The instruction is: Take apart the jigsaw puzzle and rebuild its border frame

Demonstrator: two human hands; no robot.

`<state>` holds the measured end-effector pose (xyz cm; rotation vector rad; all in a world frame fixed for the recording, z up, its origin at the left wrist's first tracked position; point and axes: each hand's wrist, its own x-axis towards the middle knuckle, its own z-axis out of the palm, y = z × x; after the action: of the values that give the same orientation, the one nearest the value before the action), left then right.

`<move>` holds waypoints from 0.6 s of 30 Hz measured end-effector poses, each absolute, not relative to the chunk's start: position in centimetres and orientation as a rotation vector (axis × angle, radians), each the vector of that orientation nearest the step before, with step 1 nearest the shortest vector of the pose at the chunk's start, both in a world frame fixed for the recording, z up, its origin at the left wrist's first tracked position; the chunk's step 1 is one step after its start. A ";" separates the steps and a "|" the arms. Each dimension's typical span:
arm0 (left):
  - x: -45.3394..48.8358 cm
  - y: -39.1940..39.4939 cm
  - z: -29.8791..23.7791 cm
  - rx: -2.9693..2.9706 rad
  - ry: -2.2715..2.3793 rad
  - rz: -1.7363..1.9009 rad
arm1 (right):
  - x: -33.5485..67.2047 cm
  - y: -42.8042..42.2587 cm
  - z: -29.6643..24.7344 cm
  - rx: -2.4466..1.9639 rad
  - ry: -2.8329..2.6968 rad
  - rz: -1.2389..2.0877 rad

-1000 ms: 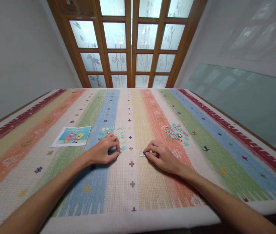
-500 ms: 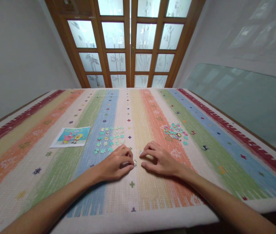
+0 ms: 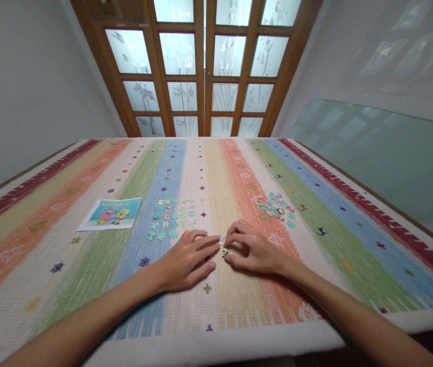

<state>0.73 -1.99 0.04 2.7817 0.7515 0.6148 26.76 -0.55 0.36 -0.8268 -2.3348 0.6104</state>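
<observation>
My left hand (image 3: 189,257) lies on the striped cloth (image 3: 239,306) with its fingers stretched out flat, the tips reaching a small puzzle piece (image 3: 221,239). My right hand (image 3: 252,248) faces it, fingers curled, thumb and forefinger pinched on another tiny piece (image 3: 224,253). The two hands almost touch at the middle of the table. Just beyond my left hand, loose turquoise pieces (image 3: 170,218) are spread out flat. A heap of mixed-colour pieces (image 3: 274,206) lies beyond my right hand.
A cartoon reference picture (image 3: 111,213) lies on the cloth at the left. Wooden doors with frosted glass (image 3: 205,66) stand behind the table. A glass panel (image 3: 384,153) leans along the right wall. The table's near edge (image 3: 216,346) is close to me.
My left hand left the turquoise pieces and slid right to meet my right hand, its fingers uncurling flat. My right hand stayed put, fingers working on the small pieces.
</observation>
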 end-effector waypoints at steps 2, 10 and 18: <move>0.7 -2.1 0.0 2.814 0.743 0.571 | 27.1 -0.2 0.6 -0.863 -2.319 0.579; 0.6 -2.0 -0.2 2.798 0.740 0.567 | 27.8 0.5 0.4 -0.932 -2.340 0.488; 0.6 -2.0 -0.2 2.795 0.743 0.550 | 27.8 0.5 0.0 -0.964 -2.348 0.491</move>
<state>0.58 -2.04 -0.17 2.7953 0.7434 0.5505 27.83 0.55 0.01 -0.9641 -2.3483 0.4911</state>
